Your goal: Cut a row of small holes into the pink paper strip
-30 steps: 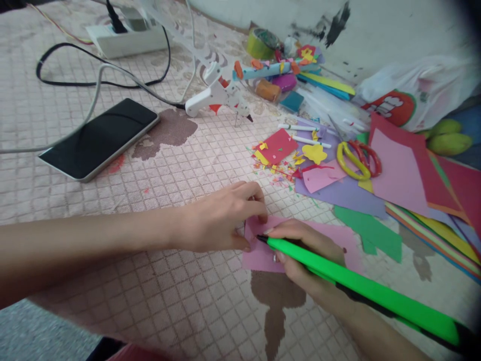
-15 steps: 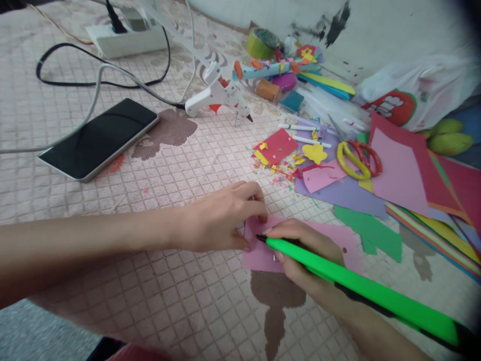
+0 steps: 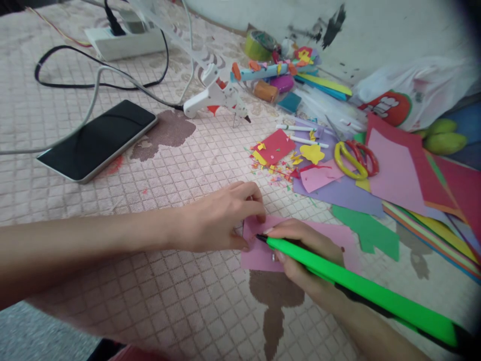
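Observation:
A green pen with a black tip is gripped in my right hand, slanting down to the left. Its point touches a pink sheet of paper lying flat on the cloth, close to the sheet's left end. My left hand holds that end down, thumb and curled fingers apart on it. Part of the paper is hidden under my right hand. A small dark spot shows toward its right end.
Green paper scrap, scissors and coloured sheets lie to the right. A white glue gun stands beyond my hands. At left are a phone, cables and a power strip. A plastic bag sits against the wall.
The whole view has shifted very slightly. Both hands keep the same hold, and the pen tip stays at nearly the same spot on the pink paper.

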The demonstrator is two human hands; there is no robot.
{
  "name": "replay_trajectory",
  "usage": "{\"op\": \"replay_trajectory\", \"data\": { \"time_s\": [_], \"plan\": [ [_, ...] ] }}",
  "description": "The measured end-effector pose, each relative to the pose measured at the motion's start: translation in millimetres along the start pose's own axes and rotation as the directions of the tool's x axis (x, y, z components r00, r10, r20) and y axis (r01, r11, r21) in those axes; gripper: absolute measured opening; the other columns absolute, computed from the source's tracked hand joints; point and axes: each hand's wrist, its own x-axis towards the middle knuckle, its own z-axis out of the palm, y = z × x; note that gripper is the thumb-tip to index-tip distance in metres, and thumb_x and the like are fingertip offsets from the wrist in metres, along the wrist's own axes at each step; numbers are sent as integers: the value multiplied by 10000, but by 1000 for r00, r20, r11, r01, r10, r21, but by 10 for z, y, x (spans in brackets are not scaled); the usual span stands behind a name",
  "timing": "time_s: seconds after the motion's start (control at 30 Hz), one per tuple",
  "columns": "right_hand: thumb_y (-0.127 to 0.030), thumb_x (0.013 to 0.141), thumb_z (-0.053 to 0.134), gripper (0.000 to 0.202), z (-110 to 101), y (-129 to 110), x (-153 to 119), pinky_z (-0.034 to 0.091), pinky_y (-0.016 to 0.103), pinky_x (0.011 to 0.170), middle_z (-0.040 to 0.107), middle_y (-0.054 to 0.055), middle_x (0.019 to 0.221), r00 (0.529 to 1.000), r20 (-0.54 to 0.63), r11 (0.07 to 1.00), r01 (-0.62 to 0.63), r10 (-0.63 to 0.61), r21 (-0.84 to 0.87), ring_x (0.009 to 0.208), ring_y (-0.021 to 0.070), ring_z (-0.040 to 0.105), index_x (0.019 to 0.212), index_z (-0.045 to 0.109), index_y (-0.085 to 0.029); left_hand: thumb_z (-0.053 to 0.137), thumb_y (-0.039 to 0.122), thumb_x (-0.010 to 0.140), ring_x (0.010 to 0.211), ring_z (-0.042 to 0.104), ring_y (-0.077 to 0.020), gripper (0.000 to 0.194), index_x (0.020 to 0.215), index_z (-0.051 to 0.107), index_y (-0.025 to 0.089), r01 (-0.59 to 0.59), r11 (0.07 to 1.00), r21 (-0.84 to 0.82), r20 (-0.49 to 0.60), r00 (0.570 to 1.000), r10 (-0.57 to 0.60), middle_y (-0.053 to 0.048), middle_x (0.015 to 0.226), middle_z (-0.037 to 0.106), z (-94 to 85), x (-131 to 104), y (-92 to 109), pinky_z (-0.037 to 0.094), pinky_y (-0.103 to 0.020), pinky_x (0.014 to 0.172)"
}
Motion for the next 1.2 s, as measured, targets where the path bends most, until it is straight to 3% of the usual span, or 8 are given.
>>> {"op": "replay_trajectory", "data": {
  "time_s": [0.6,0.93,1.07,1.2],
  "plan": [
    [-37,781,565,231,-3,-4,10,568,228,706,726,23,857,999,24,999,36,-36,1,814,127,685,917,675,-189,810,154,695,1044,528,-209,377,1034,646,143,5,1000,-8,7,1000,-5,-74,1149,515,7,-11,-16,475,-328,893],
    [-41,799,542,272,2,41,-30,558,258,702,694,27,893,993,112,999,20,-23,30,814,131,660,1004,657,-179,804,142,694,1026,532,-206,369,1028,648,132,-9,1000,-5,-10,1000,9,-74,1129,521,10,-6,-20,476,-325,882],
    [-56,799,559,255,-6,0,-48,568,276,698,704,26,894,999,38,1000,14,-15,28,825,152,671,984,659,-201,799,148,701,1039,530,-209,355,1019,643,143,-1,1000,-2,-5,1000,1,-71,1138,521,-1,-3,-18,480,-324,878],
    [-70,798,571,236,-21,-82,-75,575,279,620,698,20,853,999,-10,999,-51,51,-1,700,146,664,960,663,-215,795,143,703,1053,529,-214,360,1029,642,144,14,1000,-2,7,1000,-14,-72,1146,520,-11,-9,-1,477,-331,890]
  ]
}}
